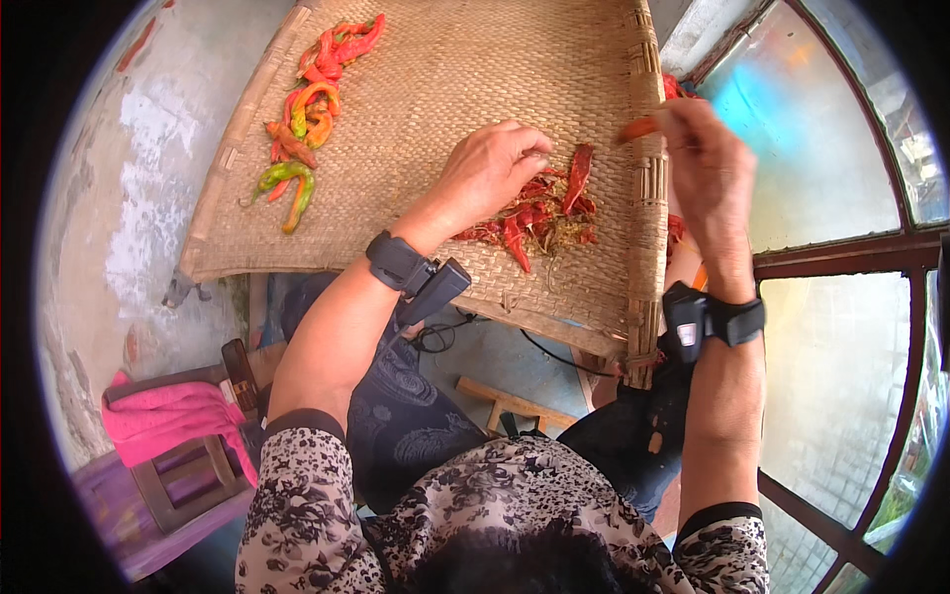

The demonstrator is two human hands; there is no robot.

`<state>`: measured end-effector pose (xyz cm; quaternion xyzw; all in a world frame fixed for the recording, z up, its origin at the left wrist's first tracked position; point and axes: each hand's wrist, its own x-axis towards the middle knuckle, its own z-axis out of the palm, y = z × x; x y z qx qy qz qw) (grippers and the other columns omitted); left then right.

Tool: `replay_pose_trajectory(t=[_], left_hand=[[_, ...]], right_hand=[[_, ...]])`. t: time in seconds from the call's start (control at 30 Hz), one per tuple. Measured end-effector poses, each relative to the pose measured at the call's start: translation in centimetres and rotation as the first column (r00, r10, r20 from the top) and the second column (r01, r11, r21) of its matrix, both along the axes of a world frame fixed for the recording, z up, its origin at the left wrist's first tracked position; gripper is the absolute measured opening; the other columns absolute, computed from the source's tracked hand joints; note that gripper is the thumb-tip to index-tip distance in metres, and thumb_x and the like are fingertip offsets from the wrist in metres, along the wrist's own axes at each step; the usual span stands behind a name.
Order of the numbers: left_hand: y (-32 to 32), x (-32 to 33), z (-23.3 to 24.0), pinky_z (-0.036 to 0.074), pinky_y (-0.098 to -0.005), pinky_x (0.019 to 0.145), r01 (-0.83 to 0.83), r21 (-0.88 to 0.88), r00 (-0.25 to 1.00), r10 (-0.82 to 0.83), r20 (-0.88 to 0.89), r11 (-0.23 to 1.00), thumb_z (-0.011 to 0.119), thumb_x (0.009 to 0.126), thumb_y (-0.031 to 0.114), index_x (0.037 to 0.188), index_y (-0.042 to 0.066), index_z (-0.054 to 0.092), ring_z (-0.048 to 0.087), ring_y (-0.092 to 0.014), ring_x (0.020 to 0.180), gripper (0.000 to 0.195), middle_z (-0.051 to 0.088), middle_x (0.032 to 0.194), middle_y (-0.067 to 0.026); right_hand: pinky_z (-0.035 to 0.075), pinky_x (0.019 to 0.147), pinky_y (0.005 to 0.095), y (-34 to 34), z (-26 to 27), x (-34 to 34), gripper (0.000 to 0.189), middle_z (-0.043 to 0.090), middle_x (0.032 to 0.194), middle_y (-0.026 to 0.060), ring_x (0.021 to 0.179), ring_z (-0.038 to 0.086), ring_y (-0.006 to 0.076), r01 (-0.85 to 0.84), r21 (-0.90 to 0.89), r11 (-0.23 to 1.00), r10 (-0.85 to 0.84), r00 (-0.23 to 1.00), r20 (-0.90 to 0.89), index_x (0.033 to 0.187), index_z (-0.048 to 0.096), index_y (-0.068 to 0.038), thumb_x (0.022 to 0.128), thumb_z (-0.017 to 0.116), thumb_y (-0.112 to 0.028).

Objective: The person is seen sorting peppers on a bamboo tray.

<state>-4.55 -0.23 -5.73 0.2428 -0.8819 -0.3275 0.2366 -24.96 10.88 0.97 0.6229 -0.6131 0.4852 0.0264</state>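
Observation:
A woven bamboo tray [438,82] with a bound rim spreads before me. Just beyond its right rim, my right hand [705,152] pinches a reddish chili pepper [638,129], whose tip points left over the rim. My left hand [493,167] hovers by a small heap of torn, dried red chili pieces [531,215] mixed with pale seeds. Its fingers are curled and I cannot see whether anything is between them. Along the tray's left side lies a row of whole red, orange and green chili peppers [315,111].
More red chilies [674,230] show below the tray's right rim. Window panes [824,371] in a dark frame stand close at right, a peeling wall [148,185] at left. A pink cloth [174,419] drapes over wooden furniture, with a phone-like handset [239,371] beside it. Black cable [438,338] lies below.

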Motion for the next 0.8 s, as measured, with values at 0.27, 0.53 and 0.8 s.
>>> replay_pose_trajectory(t=[0.27,0.53,0.8], left_hand=[[-0.3,0.9,-3.0,0.049,-0.0409,0.081,-0.004,-0.478,0.945,0.160,0.285,0.879,0.062,0.082,0.004,0.100,0.003,0.058,0.056,-0.032,0.096,0.019,0.056,0.095,-0.0128],[-0.2,0.4,-0.4,0.048,-0.0353,0.066,-0.111,-0.122,0.990,0.120,0.069,0.986,0.060,0.087,0.010,0.093,0.001,0.059,0.060,-0.023,0.072,0.011,0.060,0.078,-0.0101],[1.0,-0.3,0.9,0.051,-0.0262,0.068,0.031,0.107,0.989,-0.015,-0.147,0.994,0.061,0.091,0.006,0.105,0.001,0.063,0.063,-0.009,0.078,0.015,0.068,0.083,-0.0035]], right_hand=[[0.050,0.065,0.0405,3.9,0.7,-6.4,0.015,0.067,0.082,0.0144,0.071,0.064,0.0340,0.469,0.297,0.832,-0.372,0.868,-0.328,0.097,0.065,-0.006,0.091,0.061,-0.019],[0.052,0.075,0.0428,2.6,-0.9,-3.8,0.028,0.063,0.100,0.0161,0.089,0.063,0.0361,0.088,0.272,0.958,-0.022,0.972,-0.234,0.112,0.060,-0.007,0.085,0.066,-0.011],[0.053,0.066,0.0460,-0.3,-2.3,2.7,0.019,0.065,0.090,0.0165,0.080,0.064,0.0372,-0.135,0.341,0.930,0.213,0.956,-0.202,0.103,0.060,-0.006,0.086,0.063,-0.010]])
